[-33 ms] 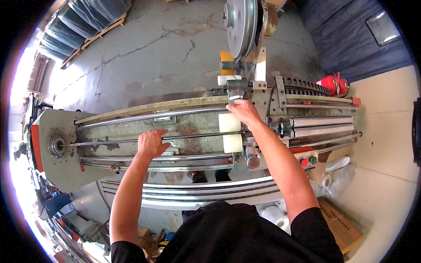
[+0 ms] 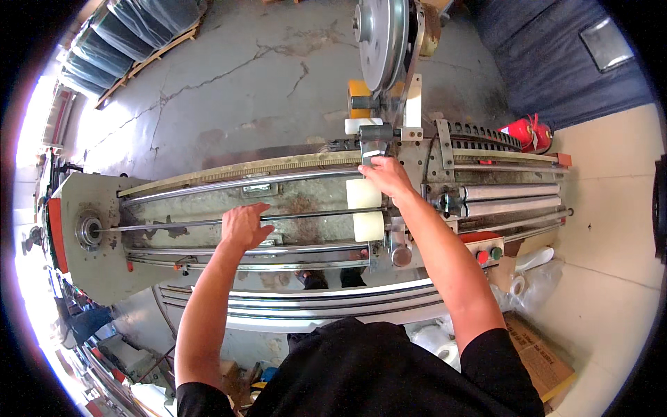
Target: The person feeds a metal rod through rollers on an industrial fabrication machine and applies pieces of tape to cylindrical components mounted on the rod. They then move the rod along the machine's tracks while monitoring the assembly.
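Note:
My left hand (image 2: 243, 226) lies over the thin steel rod (image 2: 174, 226) that runs lengthwise through the machine. Its fingers stretch above the rod and the thumb points out below, apart from them. My right hand (image 2: 389, 178) is up at the grey-black bracket (image 2: 375, 137), thumb and forefinger drawn together at its lower end. What lies between those fingertips is too small to make out. Just below them sit two cream-coloured rollers (image 2: 364, 194), one on each side of the rod. A large grey wheel (image 2: 379, 45) stands above the bracket.
Polished guide rails (image 2: 306, 179) run along the machine bed. Red and green push buttons (image 2: 482, 257) sit on a box beside my right forearm. Red fire extinguishers (image 2: 531, 133) stand beyond the far right end. A cardboard box (image 2: 538, 354) lies at the lower right.
My left hand has shifted slightly to the right along the rod. The right hand stays at the bracket.

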